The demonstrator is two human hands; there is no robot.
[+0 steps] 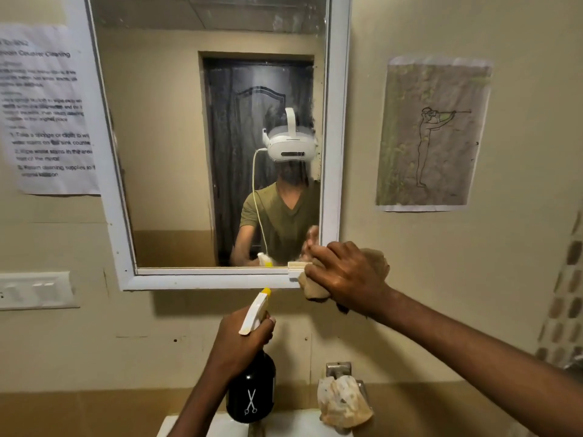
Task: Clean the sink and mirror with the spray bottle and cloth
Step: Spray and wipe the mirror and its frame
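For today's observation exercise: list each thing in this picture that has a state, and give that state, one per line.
spray bottle: upright, gripped by left hand, nozzle toward mirror
cloth: pressed on the mirror frame's lower right corner by right hand
mirror: streaky, smeared
second cloth: draped over the tap

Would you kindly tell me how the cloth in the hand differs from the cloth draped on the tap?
The cloth in the right hand is pressed against the mirror frame's lower right corner, mostly hidden by fingers; the cloth on the tap hangs free, untouched. The held one sits high on the wall; the draped one hangs low over the sink. Both are tan and crumpled.
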